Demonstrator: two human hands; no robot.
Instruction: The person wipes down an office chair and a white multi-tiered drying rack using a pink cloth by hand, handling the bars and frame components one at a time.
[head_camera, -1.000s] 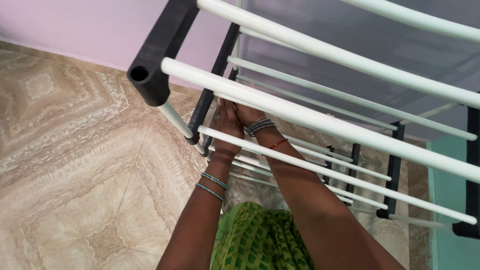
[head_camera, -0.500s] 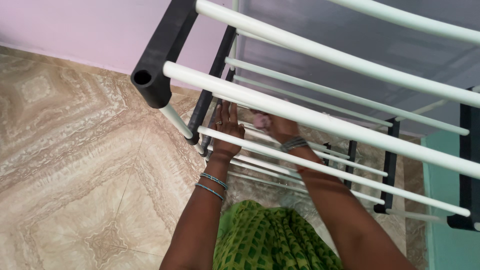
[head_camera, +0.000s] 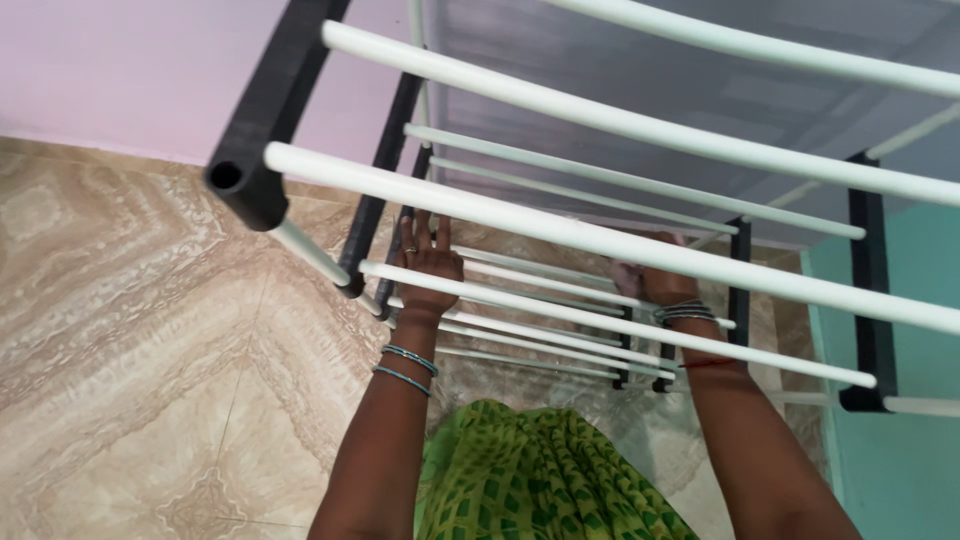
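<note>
A rack of white tubes (head_camera: 560, 232) with black plastic corner joints (head_camera: 250, 180) stands under me, and both my arms reach down through its upper tubes. My left hand (head_camera: 428, 262) lies flat with its fingers stretched out, resting against a lower white tube (head_camera: 520, 292) close to the black upright (head_camera: 372, 215). My right hand (head_camera: 655, 285) is farther right at the same tier, half hidden behind the thick upper tube. Something pale and pinkish shows at its fingers; I cannot tell what it is. Bangles sit on both wrists.
Grey fabric (head_camera: 640, 80) covers the rack's back. A pink wall (head_camera: 110, 70) rises at the left above beige patterned floor tiles (head_camera: 150, 350). A teal surface (head_camera: 900, 450) lies at the right. My green patterned garment (head_camera: 540, 470) fills the bottom middle.
My right hand has slid from beside my left hand to the right along the lower tier. My left hand has stayed by the black upright. The view has shifted slightly.
</note>
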